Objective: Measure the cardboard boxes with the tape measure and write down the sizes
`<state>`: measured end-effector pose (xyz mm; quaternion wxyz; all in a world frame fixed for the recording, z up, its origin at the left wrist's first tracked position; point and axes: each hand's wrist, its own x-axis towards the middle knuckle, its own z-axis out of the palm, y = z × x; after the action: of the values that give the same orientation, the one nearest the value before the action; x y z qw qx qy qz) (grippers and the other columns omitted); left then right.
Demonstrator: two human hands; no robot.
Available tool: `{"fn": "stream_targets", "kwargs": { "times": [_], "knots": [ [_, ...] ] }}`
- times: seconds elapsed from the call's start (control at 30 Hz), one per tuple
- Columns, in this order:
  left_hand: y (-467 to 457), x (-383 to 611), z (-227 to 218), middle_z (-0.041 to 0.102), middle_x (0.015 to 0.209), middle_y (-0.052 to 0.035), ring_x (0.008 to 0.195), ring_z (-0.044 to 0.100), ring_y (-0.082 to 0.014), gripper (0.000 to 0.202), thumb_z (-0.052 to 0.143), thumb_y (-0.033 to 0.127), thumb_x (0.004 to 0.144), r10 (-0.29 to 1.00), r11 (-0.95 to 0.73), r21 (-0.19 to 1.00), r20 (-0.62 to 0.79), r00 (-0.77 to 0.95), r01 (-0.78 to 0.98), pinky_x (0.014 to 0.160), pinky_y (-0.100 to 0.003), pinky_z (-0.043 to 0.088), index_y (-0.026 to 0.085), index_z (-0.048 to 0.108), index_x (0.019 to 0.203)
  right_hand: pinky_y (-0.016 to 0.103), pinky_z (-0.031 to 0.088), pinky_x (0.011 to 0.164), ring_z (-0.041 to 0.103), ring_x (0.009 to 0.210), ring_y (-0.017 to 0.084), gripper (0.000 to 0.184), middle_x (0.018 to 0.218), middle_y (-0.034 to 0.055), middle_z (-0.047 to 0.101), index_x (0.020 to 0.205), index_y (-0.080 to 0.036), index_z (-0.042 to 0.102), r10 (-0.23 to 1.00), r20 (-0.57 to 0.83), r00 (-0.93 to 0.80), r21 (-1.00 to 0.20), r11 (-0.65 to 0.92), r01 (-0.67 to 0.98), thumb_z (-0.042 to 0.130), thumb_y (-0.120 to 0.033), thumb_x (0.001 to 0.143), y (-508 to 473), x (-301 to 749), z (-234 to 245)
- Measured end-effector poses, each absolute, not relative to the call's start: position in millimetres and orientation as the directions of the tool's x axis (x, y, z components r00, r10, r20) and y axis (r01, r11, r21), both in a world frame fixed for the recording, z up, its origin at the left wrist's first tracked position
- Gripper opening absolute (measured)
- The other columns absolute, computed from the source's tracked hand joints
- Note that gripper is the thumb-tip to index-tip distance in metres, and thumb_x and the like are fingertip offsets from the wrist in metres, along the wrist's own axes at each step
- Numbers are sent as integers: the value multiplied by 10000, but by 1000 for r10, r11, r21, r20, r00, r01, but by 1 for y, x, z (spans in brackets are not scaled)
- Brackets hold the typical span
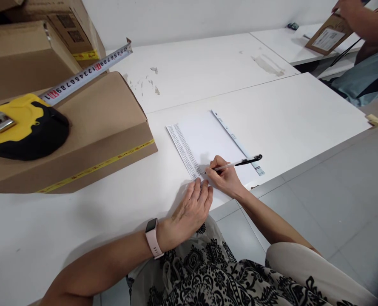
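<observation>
A black-and-clear pen (240,163) is pinched in my right hand (224,175), its tip on the paper (204,140). Rows of small handwriting in columns run along the paper's left side. My left hand (193,204) lies flat with fingers stretched out, fingertips on the paper's near edge beside the pen tip. A pale printed strip (236,142), with a few marks on it, lies along the paper's right side. What the handwriting says is too small to read.
A yellow-and-black tape measure (26,127) with its blade drawn out rests on a cardboard box (112,114) at the left. More boxes (70,29) stand behind. At the upper right, another person's hand (351,8) touches a labelled box (331,36). The white table (287,114) has worn patches.
</observation>
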<state>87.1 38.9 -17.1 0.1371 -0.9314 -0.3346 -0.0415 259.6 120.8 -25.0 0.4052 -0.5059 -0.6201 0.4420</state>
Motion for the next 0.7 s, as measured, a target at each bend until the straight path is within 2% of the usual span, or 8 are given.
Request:
{"fn": "stream_targets", "kwargs": {
  "times": [0.2,0.4,0.7],
  "knots": [
    [39,86,-17,576,1485,-277,1369,547,-397,548,466,235,1005,609,-744,-230,151,778,627,1157,-523,381,-39,524,1476,273,274,505,336,532,106,248,577,-64,399,685,-245,428,989,54,-139,-959,91,270,645,-267,801,121,260,-25],
    [38,87,-16,596,1473,-257,1358,563,-392,526,469,231,1007,617,-736,-232,153,772,635,1147,-511,395,-18,546,1464,270,275,506,330,532,107,260,576,-68,373,691,-246,426,989,48,-138,-958,84,274,654,-277,813,121,260,-23],
    [39,87,-18,593,1471,-270,1355,562,-400,534,489,233,999,616,-740,-216,165,771,637,1143,-518,389,-26,547,1462,279,272,515,332,538,109,254,586,-64,391,693,-247,426,991,50,-124,-959,82,272,649,-277,810,121,261,-25]
  ]
}}
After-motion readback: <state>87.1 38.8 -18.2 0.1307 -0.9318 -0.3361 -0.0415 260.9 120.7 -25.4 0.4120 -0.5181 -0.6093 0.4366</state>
